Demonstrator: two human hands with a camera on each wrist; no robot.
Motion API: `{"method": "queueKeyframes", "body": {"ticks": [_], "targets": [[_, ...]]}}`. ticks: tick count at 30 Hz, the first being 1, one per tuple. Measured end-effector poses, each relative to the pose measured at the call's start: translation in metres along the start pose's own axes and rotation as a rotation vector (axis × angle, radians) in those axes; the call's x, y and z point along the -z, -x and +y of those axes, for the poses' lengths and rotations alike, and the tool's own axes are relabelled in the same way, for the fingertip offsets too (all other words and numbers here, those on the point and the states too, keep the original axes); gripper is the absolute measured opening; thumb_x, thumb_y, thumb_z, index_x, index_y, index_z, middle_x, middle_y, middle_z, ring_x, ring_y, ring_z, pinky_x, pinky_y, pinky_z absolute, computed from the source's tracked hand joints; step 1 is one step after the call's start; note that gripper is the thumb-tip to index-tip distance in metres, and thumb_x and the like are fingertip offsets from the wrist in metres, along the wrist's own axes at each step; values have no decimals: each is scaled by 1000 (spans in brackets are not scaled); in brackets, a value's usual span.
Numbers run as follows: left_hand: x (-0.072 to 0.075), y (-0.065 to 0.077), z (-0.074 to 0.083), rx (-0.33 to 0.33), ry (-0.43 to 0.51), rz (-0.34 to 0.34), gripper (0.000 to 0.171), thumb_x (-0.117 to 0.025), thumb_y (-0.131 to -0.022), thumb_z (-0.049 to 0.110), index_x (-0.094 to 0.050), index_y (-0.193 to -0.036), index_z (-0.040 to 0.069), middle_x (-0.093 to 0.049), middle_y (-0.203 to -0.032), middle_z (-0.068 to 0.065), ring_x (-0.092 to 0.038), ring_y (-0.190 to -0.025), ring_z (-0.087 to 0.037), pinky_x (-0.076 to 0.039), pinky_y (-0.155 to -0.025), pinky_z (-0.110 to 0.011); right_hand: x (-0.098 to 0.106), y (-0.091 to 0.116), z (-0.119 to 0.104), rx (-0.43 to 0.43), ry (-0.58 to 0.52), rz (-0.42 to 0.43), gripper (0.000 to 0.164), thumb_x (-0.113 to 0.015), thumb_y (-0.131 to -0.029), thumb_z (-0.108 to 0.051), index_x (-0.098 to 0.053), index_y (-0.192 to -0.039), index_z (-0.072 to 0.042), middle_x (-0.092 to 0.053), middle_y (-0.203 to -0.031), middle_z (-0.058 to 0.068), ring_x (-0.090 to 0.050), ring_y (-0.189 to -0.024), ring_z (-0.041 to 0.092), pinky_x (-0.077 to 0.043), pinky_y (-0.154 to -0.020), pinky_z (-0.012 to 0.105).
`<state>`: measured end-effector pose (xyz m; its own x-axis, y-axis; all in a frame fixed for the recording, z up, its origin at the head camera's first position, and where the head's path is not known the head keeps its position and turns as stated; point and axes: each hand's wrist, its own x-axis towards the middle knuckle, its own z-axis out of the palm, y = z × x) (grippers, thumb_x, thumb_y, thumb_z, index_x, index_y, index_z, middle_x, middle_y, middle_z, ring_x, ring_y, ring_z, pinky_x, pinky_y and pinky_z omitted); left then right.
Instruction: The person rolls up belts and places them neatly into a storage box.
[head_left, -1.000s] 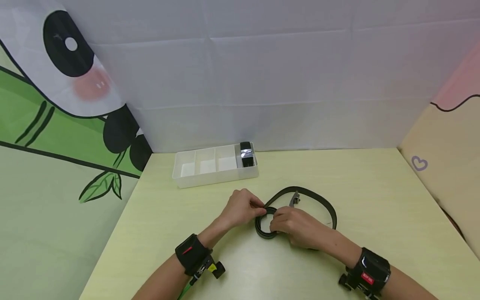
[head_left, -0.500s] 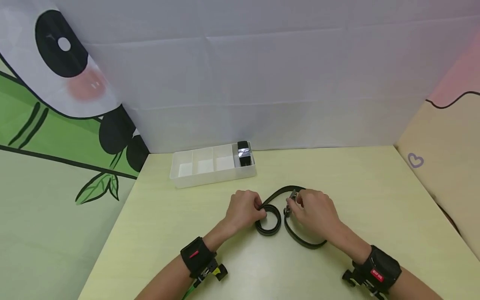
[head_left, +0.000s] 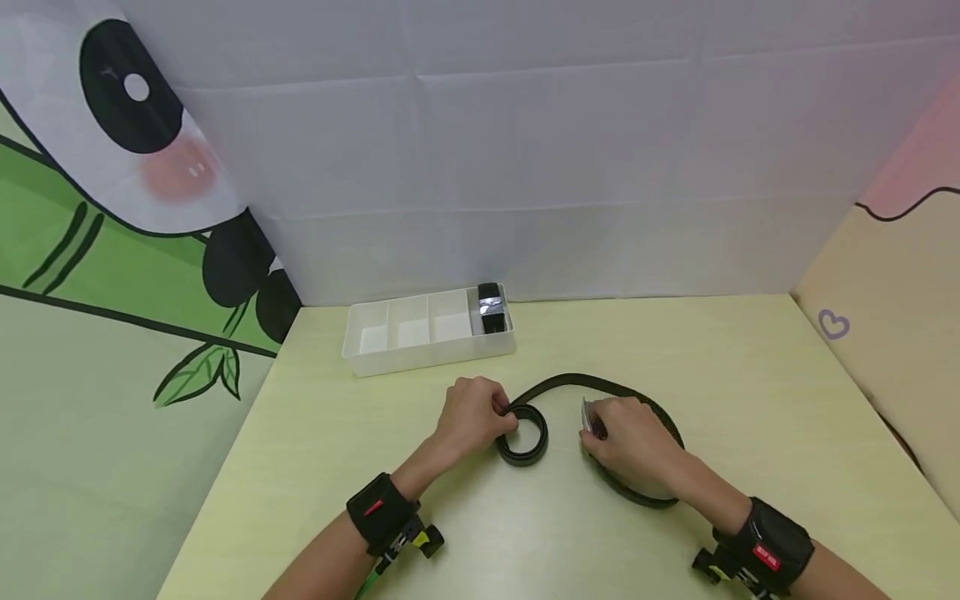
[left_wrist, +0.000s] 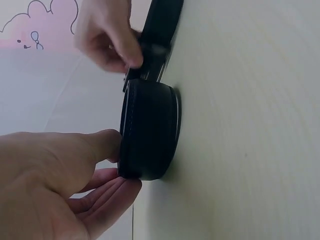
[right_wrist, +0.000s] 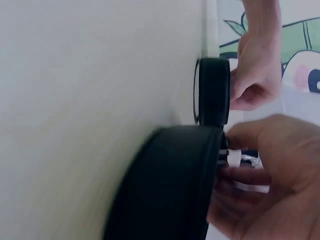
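A black leather belt stands on its edge on the table, one end wound into a small coil and the rest curving in a wide loop to the right. My left hand pinches the coil at its left side; in the left wrist view, thumb and fingers meet the rolled belt at its edge. My right hand holds the metal buckle end inside the loop, its fingers covering part of it. In the right wrist view the loose strap passes close by the right hand.
A white compartment tray stands at the back of the table, with a black rolled item bearing a silver band in its right compartment. A pale cloth backdrop rises behind the table edge.
My right hand has gone from the coil's right side to the buckle, then down with it, away from the coil. My left hand and the coil have shifted slightly left.
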<state>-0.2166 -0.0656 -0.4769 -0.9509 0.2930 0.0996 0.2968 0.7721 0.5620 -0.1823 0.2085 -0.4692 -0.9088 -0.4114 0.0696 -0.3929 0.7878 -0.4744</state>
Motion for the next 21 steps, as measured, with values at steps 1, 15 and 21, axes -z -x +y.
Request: {"method": "queueKeyframes", "body": {"ticks": [1,15,21], "targets": [[1,-1,-2,1,-6,1,10,-91,-82,10,-83,-78,11,-80,-74,1,-72,-71,-10,-59,-72,-31,1,4,0,59,-8,-21,32,-79,-99,-11,-61,-73,-19,-53,-68,-9,-42,-63,3,-37,-57,22],[10,-5,-8,4,-23,23,7,-90,-81,11,-84,-79,11,-80,-75,1,-72,-73,-12,-59,-71,-32,-28,27,-47,695,47,-122,7,-82,-102,-11,-77,-101,-16,-69,-95,-10,-52,-81,-8,-46,-72,7],[11,-5,-7,0,-20,9,8,-90,-82,11,-83,-79,12,-80,-74,2,-71,-71,-9,-58,-70,-30,-47,27,-58,744,-80,-27,16,-78,-108,-20,-78,-121,-10,-77,-116,-3,-72,-101,2,-57,-90,12]]}}
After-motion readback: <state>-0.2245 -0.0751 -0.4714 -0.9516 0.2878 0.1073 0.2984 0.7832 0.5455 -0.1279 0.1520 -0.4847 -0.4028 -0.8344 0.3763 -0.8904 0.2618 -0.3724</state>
